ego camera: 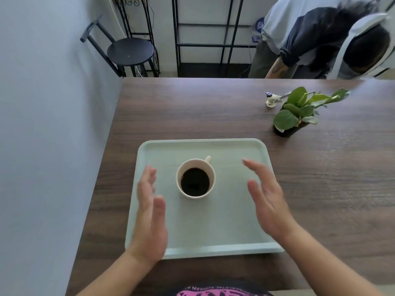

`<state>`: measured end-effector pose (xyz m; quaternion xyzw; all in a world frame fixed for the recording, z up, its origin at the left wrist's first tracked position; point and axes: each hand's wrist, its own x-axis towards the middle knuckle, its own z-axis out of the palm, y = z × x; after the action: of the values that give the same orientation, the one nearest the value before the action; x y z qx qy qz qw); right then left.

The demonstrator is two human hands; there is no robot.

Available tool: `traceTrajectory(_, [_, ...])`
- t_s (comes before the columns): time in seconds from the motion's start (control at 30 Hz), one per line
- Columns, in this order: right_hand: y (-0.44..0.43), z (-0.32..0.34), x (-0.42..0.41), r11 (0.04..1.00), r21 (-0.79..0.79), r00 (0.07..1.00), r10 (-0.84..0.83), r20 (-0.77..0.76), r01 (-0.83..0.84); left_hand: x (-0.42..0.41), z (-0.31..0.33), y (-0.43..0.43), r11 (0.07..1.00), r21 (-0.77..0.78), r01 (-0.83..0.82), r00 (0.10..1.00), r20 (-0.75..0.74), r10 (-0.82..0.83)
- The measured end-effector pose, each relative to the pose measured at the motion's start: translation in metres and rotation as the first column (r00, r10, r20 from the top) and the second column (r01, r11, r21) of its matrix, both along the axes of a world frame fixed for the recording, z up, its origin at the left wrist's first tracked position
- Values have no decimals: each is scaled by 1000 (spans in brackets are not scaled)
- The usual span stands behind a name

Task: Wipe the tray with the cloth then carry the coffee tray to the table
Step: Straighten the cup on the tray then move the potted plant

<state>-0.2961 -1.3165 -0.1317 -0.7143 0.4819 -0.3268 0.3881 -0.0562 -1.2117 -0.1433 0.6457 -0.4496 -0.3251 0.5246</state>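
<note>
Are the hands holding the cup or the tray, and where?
Neither. The left hand and right hand are open over the tray, either side of the cup, gripping nothing.

The dark brown wood-grain counter (192, 107) ran from the near edge to the far edge, its left side next to a pale wall. On it, near the front and left of centre, lay a pale mint-green rectangular plastic tray (213, 231) with rounded corners. Well apart, toward the far right, stood a small leafy green plant in a black pot (292, 116). Just beside it, on the far left, a little white-and-blue bird figurine (271, 99) perched on the wood.
</note>
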Motion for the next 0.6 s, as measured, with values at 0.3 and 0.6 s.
traceTrajectory(0.3, [-93, 27, 119, 777, 477, 888, 460, 14, -410, -63, -5, -30, 986, 61, -156, 898, -406, 168])
traceTrajectory(0.6, [-68, 9, 90, 831, 462, 950, 248, 191, -310, -61, -3, -49, 990, 21, -138, 859, -495, 131])
